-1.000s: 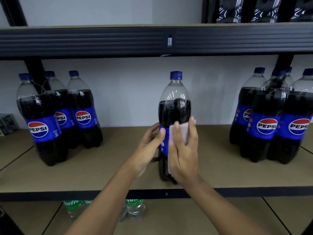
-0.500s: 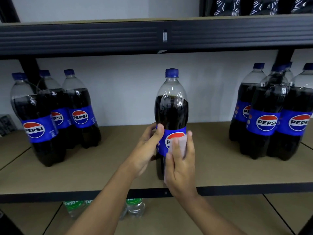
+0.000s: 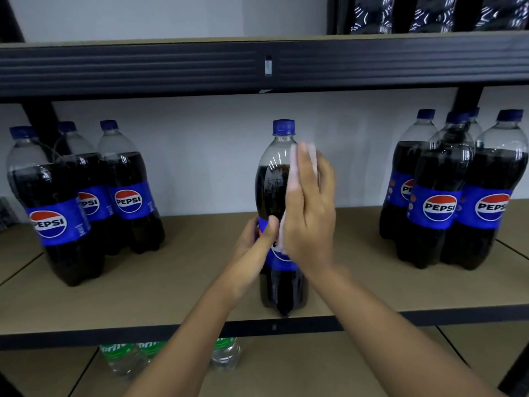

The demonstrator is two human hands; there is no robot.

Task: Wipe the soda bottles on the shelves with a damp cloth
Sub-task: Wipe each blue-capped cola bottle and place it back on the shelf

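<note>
I kept the left hand wrapped round the bottle at its label, steadying it upright near the front edge of the shelf, so the right hand, fingers straight, could press the cloth against its shoulder.

Centre of the shelf, one Pepsi bottle stands upright, blue cap on. The left hand grips it at the label, thumb across the front. The right hand lies flat on its upper right side, fingers straight, pressing a white cloth to the plastic. The left cluster and right cluster of Pepsi bottles stand well apart from it. Sprite bottles show below.
</note>
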